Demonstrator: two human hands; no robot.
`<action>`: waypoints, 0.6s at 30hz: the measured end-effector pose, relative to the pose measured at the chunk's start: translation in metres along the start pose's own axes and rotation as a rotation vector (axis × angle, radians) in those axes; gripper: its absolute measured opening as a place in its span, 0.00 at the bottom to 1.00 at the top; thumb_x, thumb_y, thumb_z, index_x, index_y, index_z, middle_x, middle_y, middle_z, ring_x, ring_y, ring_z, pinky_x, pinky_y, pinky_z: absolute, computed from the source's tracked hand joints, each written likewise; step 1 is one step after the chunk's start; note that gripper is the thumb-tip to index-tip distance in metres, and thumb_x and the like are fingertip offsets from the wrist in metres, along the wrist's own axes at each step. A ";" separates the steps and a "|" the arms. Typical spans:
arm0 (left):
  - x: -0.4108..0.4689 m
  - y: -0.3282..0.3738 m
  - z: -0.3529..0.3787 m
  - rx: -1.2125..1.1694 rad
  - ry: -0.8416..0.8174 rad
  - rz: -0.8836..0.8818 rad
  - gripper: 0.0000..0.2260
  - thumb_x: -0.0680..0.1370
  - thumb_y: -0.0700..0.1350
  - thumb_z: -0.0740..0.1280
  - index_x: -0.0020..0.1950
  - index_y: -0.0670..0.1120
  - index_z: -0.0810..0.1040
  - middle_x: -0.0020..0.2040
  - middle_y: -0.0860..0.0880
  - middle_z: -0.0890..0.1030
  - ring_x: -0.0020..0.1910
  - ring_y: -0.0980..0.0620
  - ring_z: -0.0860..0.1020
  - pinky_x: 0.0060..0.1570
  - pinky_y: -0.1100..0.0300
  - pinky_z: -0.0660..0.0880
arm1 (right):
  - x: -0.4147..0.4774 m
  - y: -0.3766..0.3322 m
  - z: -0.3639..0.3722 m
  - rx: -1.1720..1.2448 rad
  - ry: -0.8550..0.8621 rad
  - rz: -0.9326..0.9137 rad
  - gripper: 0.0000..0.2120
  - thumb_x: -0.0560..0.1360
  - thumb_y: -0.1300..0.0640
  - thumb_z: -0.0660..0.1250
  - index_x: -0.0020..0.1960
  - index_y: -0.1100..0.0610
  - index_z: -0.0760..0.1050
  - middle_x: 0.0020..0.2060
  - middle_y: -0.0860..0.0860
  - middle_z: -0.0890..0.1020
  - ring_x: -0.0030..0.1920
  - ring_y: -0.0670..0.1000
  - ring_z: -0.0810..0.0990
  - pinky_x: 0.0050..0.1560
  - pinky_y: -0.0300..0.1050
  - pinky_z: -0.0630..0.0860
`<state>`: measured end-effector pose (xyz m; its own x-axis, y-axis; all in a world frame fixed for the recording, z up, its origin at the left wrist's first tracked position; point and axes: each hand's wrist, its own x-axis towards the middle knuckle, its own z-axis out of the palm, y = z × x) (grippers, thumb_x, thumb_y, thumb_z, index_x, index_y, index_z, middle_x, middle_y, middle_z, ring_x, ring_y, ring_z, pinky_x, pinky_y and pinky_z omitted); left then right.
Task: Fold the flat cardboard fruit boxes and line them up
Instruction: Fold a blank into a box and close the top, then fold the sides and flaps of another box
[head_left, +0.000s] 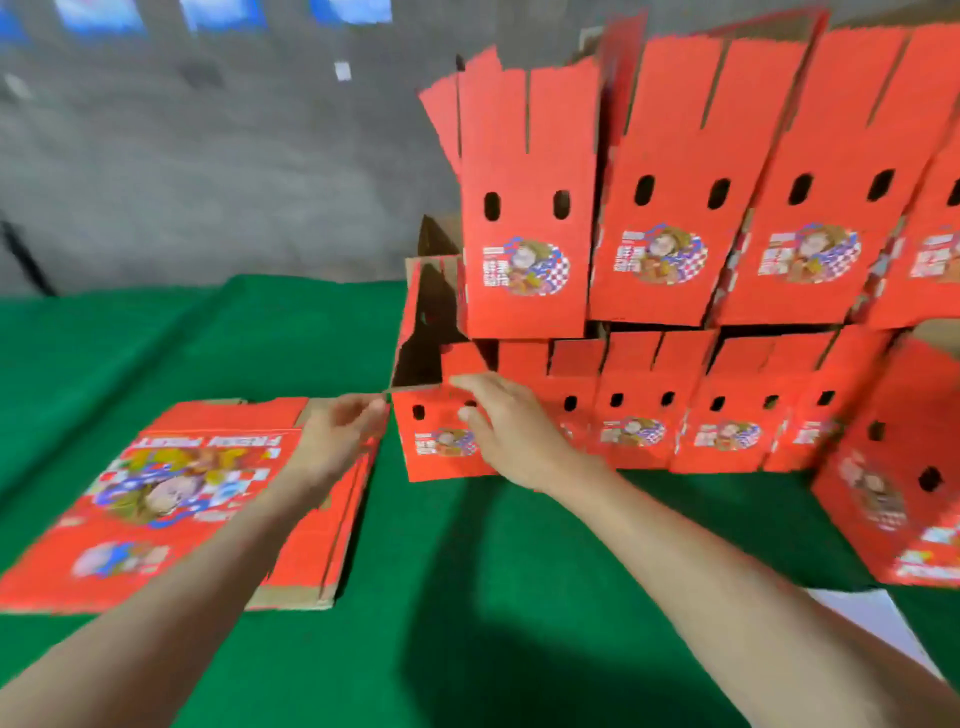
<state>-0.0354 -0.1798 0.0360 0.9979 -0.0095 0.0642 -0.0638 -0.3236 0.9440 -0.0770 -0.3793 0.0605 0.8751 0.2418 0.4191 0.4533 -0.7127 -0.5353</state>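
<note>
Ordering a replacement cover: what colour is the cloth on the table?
The cloth is green; head view.

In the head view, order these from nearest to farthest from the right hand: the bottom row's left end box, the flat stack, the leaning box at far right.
1. end box: at the left end of the bottom row, touched by the right hand.
2. flat stack: lying to that hand's left.
3. leaning box: at far right, clearly farthest.

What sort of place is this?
Probably a packing workshop or warehouse: folded red fruit boxes stacked in two rows, a pile of flat boxes on a green-covered table, and a bare grey wall behind.
</note>
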 end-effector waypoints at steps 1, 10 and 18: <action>-0.001 -0.029 -0.032 0.057 0.063 -0.043 0.06 0.81 0.41 0.61 0.51 0.41 0.78 0.45 0.43 0.79 0.44 0.49 0.75 0.43 0.56 0.70 | 0.004 -0.008 0.029 -0.004 -0.094 0.015 0.19 0.80 0.63 0.59 0.70 0.61 0.67 0.68 0.57 0.72 0.68 0.55 0.69 0.67 0.43 0.61; 0.015 -0.198 -0.196 0.711 0.117 -0.297 0.13 0.81 0.42 0.59 0.61 0.36 0.75 0.60 0.35 0.78 0.59 0.37 0.76 0.55 0.50 0.72 | 0.026 -0.047 0.187 -0.053 -0.540 0.249 0.21 0.82 0.60 0.55 0.75 0.57 0.60 0.73 0.52 0.64 0.72 0.52 0.63 0.71 0.44 0.60; 0.032 -0.251 -0.189 1.102 -0.177 -0.276 0.24 0.82 0.53 0.51 0.77 0.48 0.54 0.78 0.47 0.53 0.77 0.46 0.50 0.71 0.46 0.55 | 0.021 -0.026 0.234 -0.115 -0.589 0.545 0.22 0.82 0.57 0.56 0.75 0.58 0.59 0.73 0.52 0.64 0.73 0.51 0.63 0.71 0.43 0.58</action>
<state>0.0099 0.0797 -0.1380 0.9694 0.0860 -0.2299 0.1153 -0.9864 0.1172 -0.0302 -0.2016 -0.0886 0.9280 0.1256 -0.3509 -0.0544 -0.8858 -0.4609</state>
